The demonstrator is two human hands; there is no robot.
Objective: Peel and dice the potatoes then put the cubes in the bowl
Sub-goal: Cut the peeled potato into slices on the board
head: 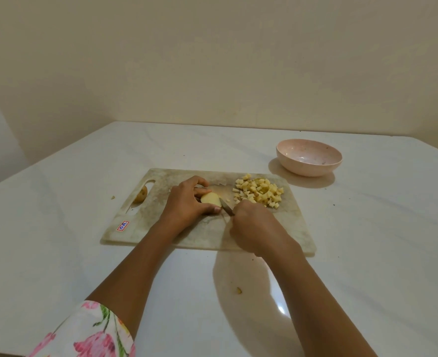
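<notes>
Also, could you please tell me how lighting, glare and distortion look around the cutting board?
Head view: dim, warm light; a glare spot on the table beside the right forearm; soft shadows beside it and the bowl; wide-angle distortion stretches the near table; the knife and potato look soft.

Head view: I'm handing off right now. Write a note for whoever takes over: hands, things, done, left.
Left hand holds a peeled potato piece down on the cutting board.
Right hand grips the knife, blade at the piece.
Done: a pile of cubes lies on the board's right side.
Left: finish dicing this piece; peel and dice the small potato at the board's handle slot; move all cubes into the pink bowl, which holds none.
</notes>
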